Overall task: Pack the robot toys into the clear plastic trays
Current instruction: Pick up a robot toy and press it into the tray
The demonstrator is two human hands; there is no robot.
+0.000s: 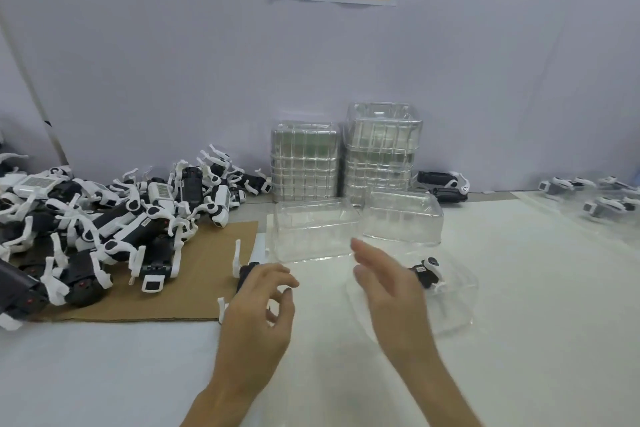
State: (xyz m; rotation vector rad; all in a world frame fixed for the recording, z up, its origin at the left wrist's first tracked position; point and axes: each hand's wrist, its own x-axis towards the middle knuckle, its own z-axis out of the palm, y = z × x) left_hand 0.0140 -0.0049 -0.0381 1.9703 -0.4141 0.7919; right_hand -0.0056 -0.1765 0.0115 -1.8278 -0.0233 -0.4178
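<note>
A heap of black-and-white robot toys (104,215) lies at the left, partly on a brown cardboard sheet (194,288). One robot toy (242,270) lies on its back at the cardboard's right edge; my left hand (258,315) hovers over it with loosely curled fingers and holds nothing. My right hand (388,288) is blurred, its fingers straight, in front of a clear tray (457,302) that holds a robot toy (427,272). Two clear trays (313,232) (401,218) stand upside down behind my hands.
Two tall stacks of clear trays (304,159) (382,149) stand against the back wall. Another robot toy (445,184) lies to the right of the stacks. Packed trays (602,201) sit at the far right. The table is white.
</note>
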